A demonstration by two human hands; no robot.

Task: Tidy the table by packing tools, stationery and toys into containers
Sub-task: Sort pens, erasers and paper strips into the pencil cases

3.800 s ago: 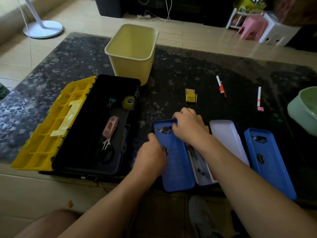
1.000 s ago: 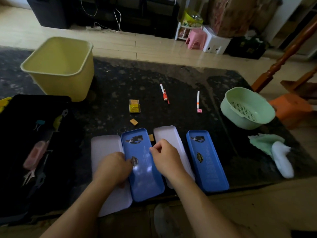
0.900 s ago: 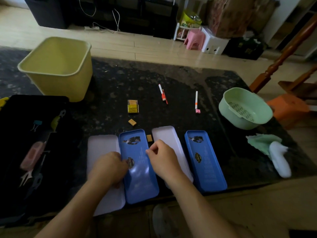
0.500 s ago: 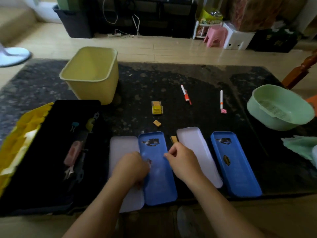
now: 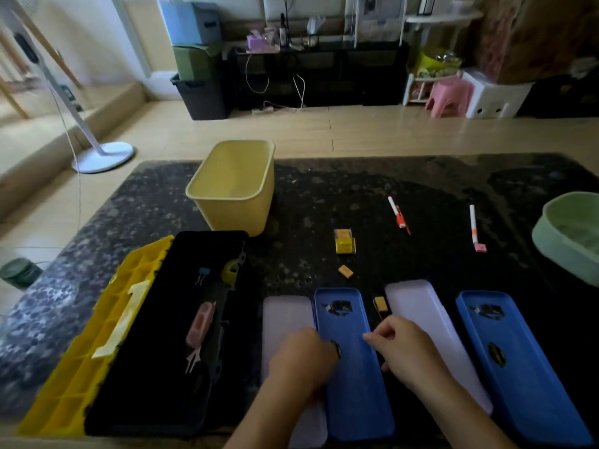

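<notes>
Two open pencil cases lie side by side at the table's front edge. My left hand (image 5: 304, 361) grips the left edge of the nearer blue pencil case half (image 5: 355, 384), fingers curled. My right hand (image 5: 408, 351) pinches its right edge. A white half (image 5: 283, 315) lies to its left, partly under my left hand. The second white half (image 5: 418, 315) and second blue half (image 5: 518, 367) lie to the right. Loose on the table are a red-capped marker (image 5: 397, 212), a pink-tipped marker (image 5: 474, 225), a small yellow box (image 5: 345, 243) and two tan erasers (image 5: 345, 271).
An open black toolbox (image 5: 155, 367) with a yellow lid (image 5: 81, 351) sits at the left, holding scissors, a binder clip and a tape roll. A yellow bin (image 5: 233, 186) stands behind it. A green basin (image 5: 570, 234) sits at the right edge.
My view has tilted up and swung left, showing more of the room. Both hands stay on the same blue case half, which has hardly shifted.
</notes>
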